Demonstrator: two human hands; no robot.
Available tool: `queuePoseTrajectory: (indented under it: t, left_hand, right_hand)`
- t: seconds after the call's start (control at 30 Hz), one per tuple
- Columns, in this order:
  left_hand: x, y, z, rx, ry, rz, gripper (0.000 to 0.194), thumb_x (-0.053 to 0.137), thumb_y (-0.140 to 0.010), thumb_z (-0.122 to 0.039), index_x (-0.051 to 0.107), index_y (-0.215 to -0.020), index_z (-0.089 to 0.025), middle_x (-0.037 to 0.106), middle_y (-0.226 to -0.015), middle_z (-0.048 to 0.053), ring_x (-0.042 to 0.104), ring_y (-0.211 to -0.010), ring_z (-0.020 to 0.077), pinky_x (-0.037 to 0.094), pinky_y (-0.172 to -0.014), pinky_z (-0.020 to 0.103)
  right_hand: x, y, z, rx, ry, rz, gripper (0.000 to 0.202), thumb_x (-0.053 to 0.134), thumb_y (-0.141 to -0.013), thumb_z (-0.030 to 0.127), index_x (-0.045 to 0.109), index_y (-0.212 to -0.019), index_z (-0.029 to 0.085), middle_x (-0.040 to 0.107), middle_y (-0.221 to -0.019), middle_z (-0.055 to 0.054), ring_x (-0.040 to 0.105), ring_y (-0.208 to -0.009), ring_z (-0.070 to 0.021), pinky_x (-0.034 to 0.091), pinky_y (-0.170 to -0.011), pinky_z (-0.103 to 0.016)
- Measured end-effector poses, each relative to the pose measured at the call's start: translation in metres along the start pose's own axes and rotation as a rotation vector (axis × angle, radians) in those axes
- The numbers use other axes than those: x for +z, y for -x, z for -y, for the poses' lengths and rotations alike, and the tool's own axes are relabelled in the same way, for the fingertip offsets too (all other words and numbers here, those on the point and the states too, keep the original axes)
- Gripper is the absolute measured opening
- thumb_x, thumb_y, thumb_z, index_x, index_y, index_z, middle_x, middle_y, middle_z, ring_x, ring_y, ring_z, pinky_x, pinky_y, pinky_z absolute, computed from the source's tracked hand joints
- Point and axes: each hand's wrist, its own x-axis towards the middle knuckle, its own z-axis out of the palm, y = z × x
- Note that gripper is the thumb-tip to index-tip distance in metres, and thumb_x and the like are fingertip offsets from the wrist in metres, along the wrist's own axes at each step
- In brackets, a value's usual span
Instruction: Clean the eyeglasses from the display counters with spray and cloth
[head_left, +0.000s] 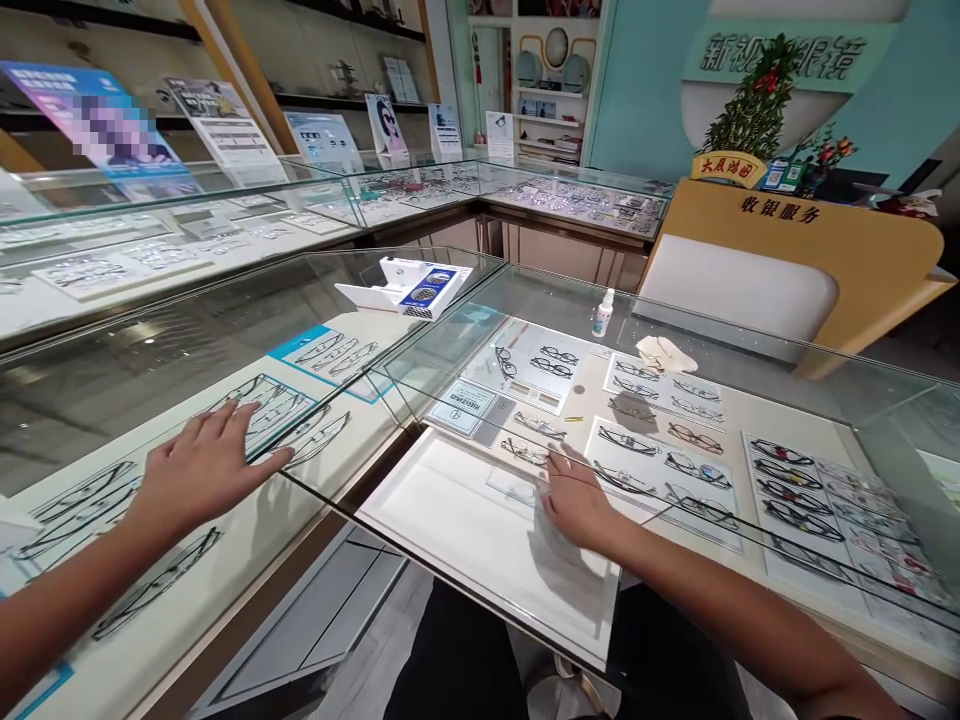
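My left hand (206, 460) lies spread, palm down, on the glass top of the left display case (247, 290), with eyeglasses showing below the glass. My right hand (576, 500) reaches over the white pull-out tray (465, 510) into the right display case. Its fingers are beside a pair of thin-framed glasses (525, 452) at the case's near edge; whether they grip it I cannot make out. More glasses (628, 478) sit on white boards to the right of that hand.
A small white spray bottle (603, 313), a crumpled cloth (665, 354) and an open white box (420, 290) stand on the glass tops. Behind are a wooden counter (855, 240) with a plant (754, 110) and upright posters (225, 130).
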Motion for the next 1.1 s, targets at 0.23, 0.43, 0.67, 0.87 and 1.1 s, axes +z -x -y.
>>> queuePoseTrajectory:
  t: [0.23, 0.43, 0.67, 0.87, 1.1]
  left_hand:
    - [0.004, 0.002, 0.005, 0.012, -0.006, -0.014, 0.101, 0.021, -0.090, -0.076, 0.032, -0.165, -0.010, 0.032, -0.174, 0.021, 0.032, -0.156, 0.0430, 0.035, -0.118, 0.067]
    - [0.006, 0.004, 0.006, 0.005, -0.016, -0.018, 0.100, 0.022, -0.091, -0.076, 0.032, -0.165, -0.011, 0.031, -0.174, 0.020, 0.031, -0.157, 0.0435, 0.038, -0.115, 0.067]
    - [0.004, 0.005, 0.004, -0.002, -0.014, -0.030, 0.099, 0.023, -0.089, -0.075, 0.036, -0.163, -0.011, 0.034, -0.173, 0.020, 0.033, -0.157, 0.0428, 0.036, -0.116, 0.065]
    - [-0.001, 0.006, 0.001, -0.029, -0.007, 0.005, 0.100, 0.023, -0.088, -0.075, 0.036, -0.164, -0.012, 0.034, -0.173, 0.018, 0.032, -0.158, 0.0420, 0.034, -0.119, 0.062]
    - [0.000, 0.006, 0.002, -0.027, 0.002, 0.010, 0.101, 0.024, -0.087, -0.077, 0.035, -0.165, -0.013, 0.034, -0.173, 0.018, 0.031, -0.158, 0.0422, 0.034, -0.119, 0.063]
  right_hand:
    - [0.017, -0.125, -0.031, 0.164, 0.081, -0.235, 0.060, 0.044, -0.103, 0.031, 0.052, -0.153, -0.001, 0.046, -0.166, -0.022, 0.034, -0.155, -0.0391, 0.028, -0.128, -0.048]
    - [0.026, -0.201, -0.055, 0.233, 0.114, -0.213, 0.052, 0.041, -0.104, 0.031, 0.066, -0.140, 0.002, 0.053, -0.156, -0.025, 0.033, -0.153, -0.0393, 0.023, -0.126, -0.049]
    - [0.039, -0.239, -0.063, 0.258, 0.111, -0.127, 0.055, 0.038, -0.104, 0.034, 0.071, -0.132, 0.000, 0.056, -0.152, -0.027, 0.034, -0.151, -0.0424, 0.020, -0.126, -0.052]
    - [0.039, -0.246, -0.060, 0.261, 0.092, -0.080, 0.058, 0.034, -0.106, 0.039, 0.074, -0.133, 0.006, 0.059, -0.149, -0.026, 0.038, -0.146, -0.0419, 0.019, -0.125, -0.053]
    - [0.040, -0.249, -0.059, 0.291, 0.066, -0.032, 0.062, 0.031, -0.108, 0.043, 0.072, -0.138, 0.007, 0.057, -0.152, -0.026, 0.039, -0.148, -0.0421, 0.019, -0.124, -0.054]
